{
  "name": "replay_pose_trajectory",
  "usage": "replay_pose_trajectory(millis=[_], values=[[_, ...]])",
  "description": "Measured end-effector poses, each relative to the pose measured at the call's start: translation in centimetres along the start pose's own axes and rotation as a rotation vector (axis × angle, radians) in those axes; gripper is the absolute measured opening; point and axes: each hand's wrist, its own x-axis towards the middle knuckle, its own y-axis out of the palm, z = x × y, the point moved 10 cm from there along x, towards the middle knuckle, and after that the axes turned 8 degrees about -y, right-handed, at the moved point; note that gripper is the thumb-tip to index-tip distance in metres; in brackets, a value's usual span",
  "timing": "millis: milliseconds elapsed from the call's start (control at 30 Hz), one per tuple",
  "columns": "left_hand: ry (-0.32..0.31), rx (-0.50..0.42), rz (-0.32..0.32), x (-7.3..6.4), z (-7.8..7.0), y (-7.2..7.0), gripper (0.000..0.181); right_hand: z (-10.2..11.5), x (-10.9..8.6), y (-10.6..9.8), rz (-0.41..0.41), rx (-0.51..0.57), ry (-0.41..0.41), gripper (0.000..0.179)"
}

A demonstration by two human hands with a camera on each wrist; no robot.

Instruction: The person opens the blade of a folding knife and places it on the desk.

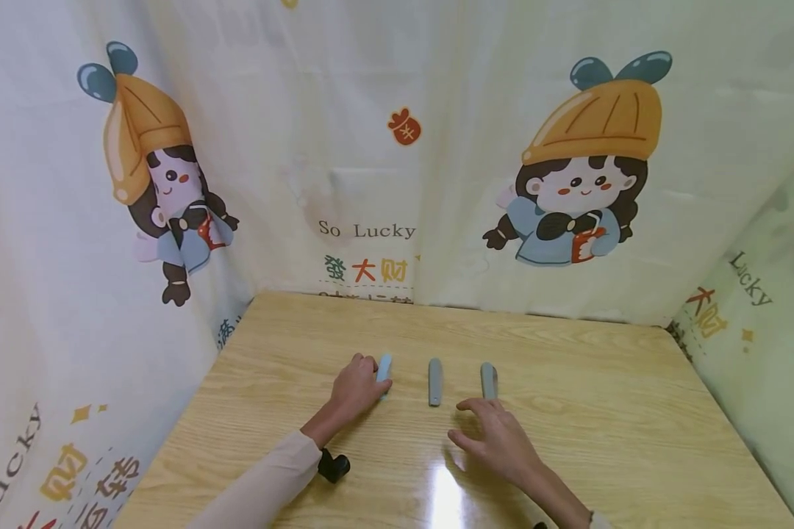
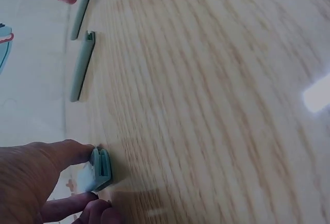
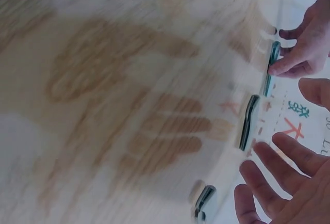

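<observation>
Three slim, rounded bars with a slot along one side, like the handles of folded pocket knives, lie in a row. My left hand (image 1: 357, 386) pinches the light blue slotted handle (image 1: 384, 366) between thumb and fingers; its slotted end (image 2: 102, 166) faces the left wrist camera. In the middle lies a grey slotted handle (image 1: 434, 382), untouched. The right-hand grey-green slotted handle (image 1: 489, 380) has a darker strip along its side. Just in front of it hovers my right hand (image 1: 499, 441), fingers spread and holding nothing, its fingertips overlapping the handle's near end in the head view.
All of this is on a light wood-grain table (image 1: 589, 411) with a bright light reflection near its front. Printed cloth (image 1: 463, 220) hangs behind the table and at both sides. A black wrist device (image 1: 334, 466) shows at my left cuff.
</observation>
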Motion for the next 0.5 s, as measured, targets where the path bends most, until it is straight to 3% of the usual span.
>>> replay_pose_trajectory(millis=[167, 500], values=[[0.014, -0.034, -0.005, 0.1, -0.1, 0.1, 0.028, 0.2, 0.2, 0.5, -0.001, -0.032, -0.017, 0.039], [0.016, -0.193, 0.039, 0.6, -0.4, 0.2, 0.018, 0.2, 0.3, 1.2, -0.006, -0.039, -0.044, 0.029]])
